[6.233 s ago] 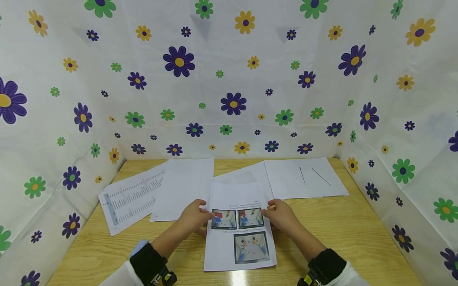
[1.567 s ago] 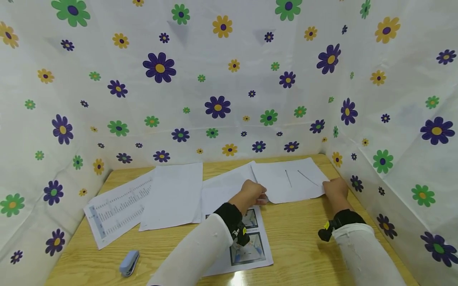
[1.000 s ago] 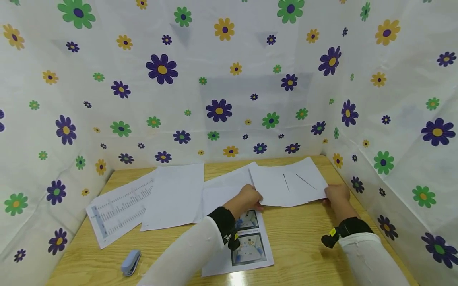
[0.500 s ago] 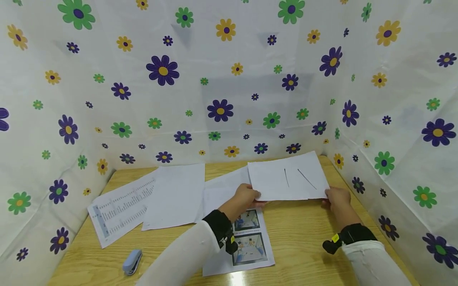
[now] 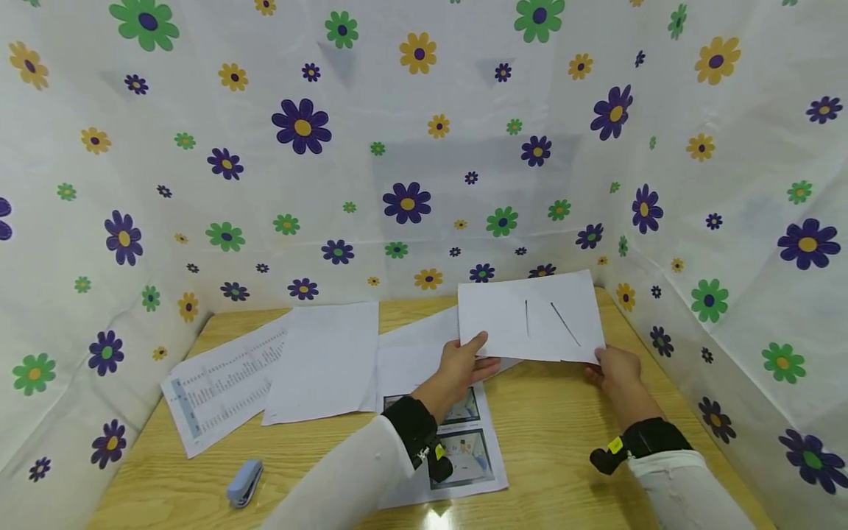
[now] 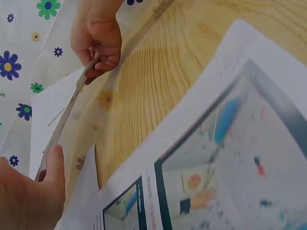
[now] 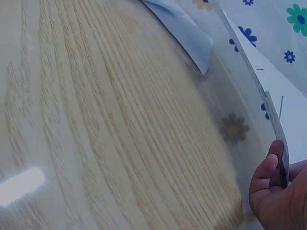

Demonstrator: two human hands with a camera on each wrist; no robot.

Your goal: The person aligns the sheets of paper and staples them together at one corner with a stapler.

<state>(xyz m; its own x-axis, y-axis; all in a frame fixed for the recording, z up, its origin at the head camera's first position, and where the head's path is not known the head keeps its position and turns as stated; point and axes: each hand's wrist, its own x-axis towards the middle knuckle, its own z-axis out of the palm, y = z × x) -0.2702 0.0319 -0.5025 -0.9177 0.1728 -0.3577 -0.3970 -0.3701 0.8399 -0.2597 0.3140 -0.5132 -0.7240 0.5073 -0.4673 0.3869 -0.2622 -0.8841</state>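
Pinching the near left corner of a white sheet (image 5: 530, 318), the left hand (image 5: 460, 366) is holding it with the thumb on top and the other fingers curled beneath. The right hand (image 5: 615, 368) is gripping the near right corner the same way, thumb above and fingers below, so the sheet is hanging lifted between the two hands, clear of the wooden table (image 5: 563, 434), its far edge tilted up toward the flowered cloth (image 5: 407, 147). Two thin dark pen strokes are showing on the sheet's upper face; no writing is readable there. In the left wrist view the left hand (image 6: 29, 191) is clamping the sheet (image 6: 64, 120) edge-on, with the right hand (image 6: 96, 40) gripping at the far end. In the right wrist view the right hand (image 7: 276, 191) is closing its thumb against the sheet's thin edge (image 7: 261, 86).

Just below the left fingers, a printed page (image 5: 457, 449) is lying flat on the table, carrying colour photographs in dark frames with small lines of text too fine to read. The left forearm is crossing over it. Beyond the left fingers, another blank sheet (image 5: 414, 346) is lying partly under the lifted one. Further left, a plain sheet (image 5: 327, 364) is overlapping a page of printed tables (image 5: 221, 383), whose rows are too small to read. A small blue-grey stapler (image 5: 243, 483) is lying well to the near left. Both wrists are wearing black bands over white sleeves.
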